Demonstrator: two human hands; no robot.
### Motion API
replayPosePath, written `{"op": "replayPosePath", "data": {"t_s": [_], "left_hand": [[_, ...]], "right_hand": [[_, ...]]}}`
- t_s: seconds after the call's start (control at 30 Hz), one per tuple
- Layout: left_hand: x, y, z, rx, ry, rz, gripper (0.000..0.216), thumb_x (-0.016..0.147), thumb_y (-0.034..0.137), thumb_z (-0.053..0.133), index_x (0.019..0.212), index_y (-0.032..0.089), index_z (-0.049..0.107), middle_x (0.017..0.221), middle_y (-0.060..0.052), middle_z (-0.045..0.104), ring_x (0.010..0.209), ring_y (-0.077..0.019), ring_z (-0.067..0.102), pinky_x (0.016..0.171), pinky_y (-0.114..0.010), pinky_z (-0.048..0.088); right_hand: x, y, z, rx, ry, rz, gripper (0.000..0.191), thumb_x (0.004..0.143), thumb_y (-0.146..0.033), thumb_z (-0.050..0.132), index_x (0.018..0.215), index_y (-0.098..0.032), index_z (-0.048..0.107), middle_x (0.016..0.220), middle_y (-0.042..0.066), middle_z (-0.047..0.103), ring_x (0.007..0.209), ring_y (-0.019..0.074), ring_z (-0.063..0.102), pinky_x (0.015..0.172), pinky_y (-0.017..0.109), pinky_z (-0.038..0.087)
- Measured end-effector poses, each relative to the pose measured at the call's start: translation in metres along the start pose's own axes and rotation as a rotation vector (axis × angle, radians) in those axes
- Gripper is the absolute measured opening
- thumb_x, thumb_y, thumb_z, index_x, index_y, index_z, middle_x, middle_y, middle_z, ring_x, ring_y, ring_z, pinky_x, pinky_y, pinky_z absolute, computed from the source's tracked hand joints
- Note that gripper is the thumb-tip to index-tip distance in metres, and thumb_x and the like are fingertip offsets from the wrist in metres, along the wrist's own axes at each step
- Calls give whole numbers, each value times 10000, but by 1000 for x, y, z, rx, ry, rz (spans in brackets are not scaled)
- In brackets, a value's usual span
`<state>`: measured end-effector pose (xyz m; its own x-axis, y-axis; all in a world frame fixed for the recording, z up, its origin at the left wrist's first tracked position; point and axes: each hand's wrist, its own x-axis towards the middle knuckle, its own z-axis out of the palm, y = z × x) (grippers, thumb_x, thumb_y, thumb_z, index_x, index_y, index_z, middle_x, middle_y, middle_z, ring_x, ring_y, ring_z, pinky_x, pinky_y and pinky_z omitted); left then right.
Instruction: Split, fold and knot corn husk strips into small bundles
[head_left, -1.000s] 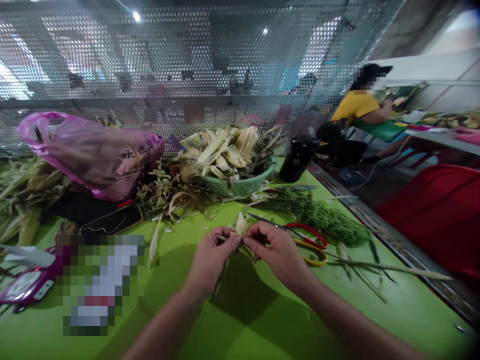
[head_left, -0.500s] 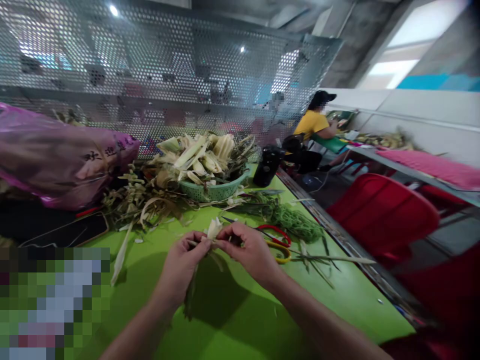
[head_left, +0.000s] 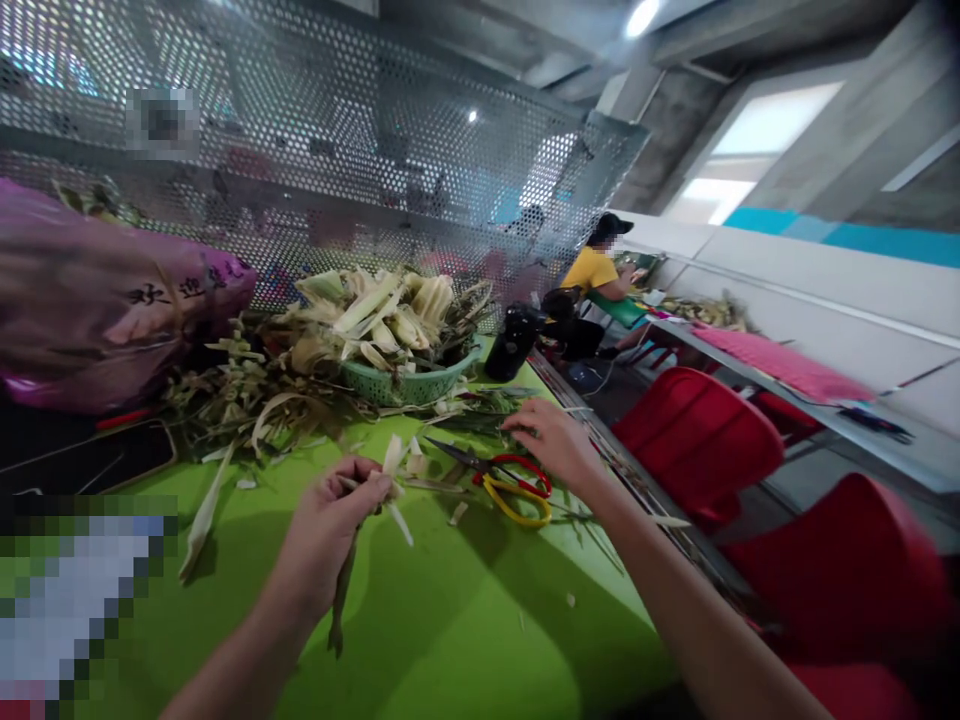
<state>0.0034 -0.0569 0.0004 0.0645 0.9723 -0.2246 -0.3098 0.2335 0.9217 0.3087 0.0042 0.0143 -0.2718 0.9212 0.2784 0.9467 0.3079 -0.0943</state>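
My left hand [head_left: 334, 515] pinches a small bundle of pale corn husk [head_left: 391, 458] between thumb and fingers, with a strip hanging below the fist. My right hand [head_left: 559, 450] is raised over the right side of the table, fingers stretched out and slightly bent, with nothing visible in them. It reaches over the green strands [head_left: 491, 408], partly hiding them; whether it touches them I cannot tell. Scissors with one red and one yellow handle loop [head_left: 517, 505] lie between the hands, blades pointing left. Small husk scraps [head_left: 418, 460] lie beside the left hand.
A green basket [head_left: 409, 385] heaped with dried husks [head_left: 375, 315] stands at the back, beside a black bottle [head_left: 513, 342]. Dried stalks [head_left: 225, 385] and a pink plastic bag [head_left: 112, 300] are on the left. Red chairs [head_left: 697, 430] and a person in yellow [head_left: 589, 268] are beyond the table's right edge.
My right hand has left the husk bundle and moved right, past the scissors, towards the green strands. My left hand still holds the bundle. The view has turned a little to the right.
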Motion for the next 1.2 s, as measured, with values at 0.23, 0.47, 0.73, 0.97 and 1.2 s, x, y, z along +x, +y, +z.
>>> {"op": "replayPosePath", "data": {"t_s": [0.23,0.47,0.73,0.97,1.2], "left_hand": [[3,-2,-2,-7,1,43,159,656,300,752,680,178,654,670,-3,632,630,-110,540,625,-203,423],[2,0,-3,-86,-55,47,152,681,295,744,700,175,653,692,2,637,664,-99,547,660,-193,421],[-1,4,-2,-178,-125,-16,157,691,271,743,749,153,657,774,-20,649,699,-103,574,677,-204,460],[0,0,0,-249,-355,-8,137,709,237,732,772,142,656,1125,-56,636,814,-112,604,757,-222,470],[1,0,1,-309,-429,-29,186,730,257,726,811,135,612,830,-61,696,805,-151,646,841,-280,457]], "right_hand": [[12,-13,7,-150,-68,-115,142,803,-125,565,754,-184,683,886,95,600,882,236,541,775,334,375],[13,-12,-10,429,-26,37,130,864,-298,535,874,-183,596,922,52,628,776,170,569,701,298,436],[14,-47,-18,936,-161,226,172,841,-329,577,903,-181,514,706,-18,594,558,105,535,543,240,424],[13,-97,-35,1061,-273,45,139,823,-287,638,902,-184,589,790,-1,592,708,119,576,654,250,459],[16,-138,-35,1138,-219,-2,114,813,-273,652,860,-187,594,770,2,605,651,111,559,574,229,453]]}}
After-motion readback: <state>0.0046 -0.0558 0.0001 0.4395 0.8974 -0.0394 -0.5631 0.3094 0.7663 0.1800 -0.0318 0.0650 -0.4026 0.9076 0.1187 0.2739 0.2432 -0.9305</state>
